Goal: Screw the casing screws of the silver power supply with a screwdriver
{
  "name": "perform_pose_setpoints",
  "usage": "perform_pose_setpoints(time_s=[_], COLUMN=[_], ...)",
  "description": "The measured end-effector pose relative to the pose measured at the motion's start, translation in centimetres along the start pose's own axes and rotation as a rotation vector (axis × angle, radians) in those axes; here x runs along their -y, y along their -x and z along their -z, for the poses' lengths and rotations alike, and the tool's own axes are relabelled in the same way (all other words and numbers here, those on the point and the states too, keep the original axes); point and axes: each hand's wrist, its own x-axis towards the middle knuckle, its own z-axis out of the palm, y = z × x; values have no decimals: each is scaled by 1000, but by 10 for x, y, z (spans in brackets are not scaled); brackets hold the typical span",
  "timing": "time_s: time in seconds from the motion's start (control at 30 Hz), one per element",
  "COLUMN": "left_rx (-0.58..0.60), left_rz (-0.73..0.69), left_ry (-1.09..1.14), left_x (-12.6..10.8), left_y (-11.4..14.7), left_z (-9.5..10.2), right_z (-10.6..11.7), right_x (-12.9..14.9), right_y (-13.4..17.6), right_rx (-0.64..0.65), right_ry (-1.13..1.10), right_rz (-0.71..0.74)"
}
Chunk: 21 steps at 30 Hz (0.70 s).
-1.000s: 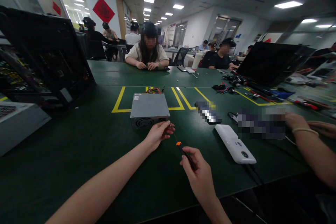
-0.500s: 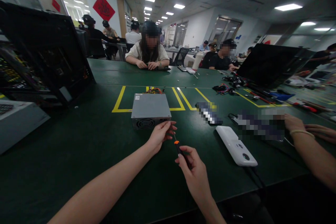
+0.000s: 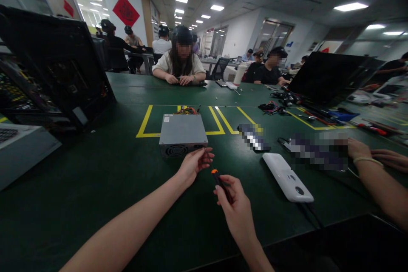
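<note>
A grey computer power supply unit [image 3: 183, 129] lies on the green table, its fan grille toward me and its coloured wires behind. My right hand [image 3: 234, 199] grips a screwdriver [image 3: 219, 180] by its black and orange handle, and the thin shaft slants up and left toward the unit's near right corner. My left hand [image 3: 195, 165] is at that corner with curled fingers around the shaft's far end. Whether it pinches the shaft or a small part there I cannot make out. The screwdriver's tip is hidden by the fingers.
An open black computer case [image 3: 60, 68] stands at left, with another grey metal box [image 3: 27, 153] before it. On the right lie a white device [image 3: 288, 178], a blurred-out phone-like object [image 3: 254, 138] and a co-worker's hand [image 3: 358, 151]. Yellow tape [image 3: 219, 125] marks the table.
The screwdriver's handle has tilted or shifted very slightly in my right hand. My left hand stays at the unit's corner, and the power supply unit has not moved.
</note>
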Motion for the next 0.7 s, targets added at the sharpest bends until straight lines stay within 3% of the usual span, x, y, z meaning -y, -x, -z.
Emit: perform_pose_setpoints(time_s=[0.3, 0.53, 0.7], left_rx=[-98, -106, -77], left_rz=[35, -6, -16], left_ry=[108, 122, 106], left_x=[3, 3, 6], left_y=[0, 3, 3], left_z=[-9, -8, -7], right_z=[0, 0, -2], right_x=[7, 13, 8], right_y=[-2, -3, -5], right_rx=[-178, -128, -198], right_ry=[336, 287, 343], right_rz=[410, 369, 424])
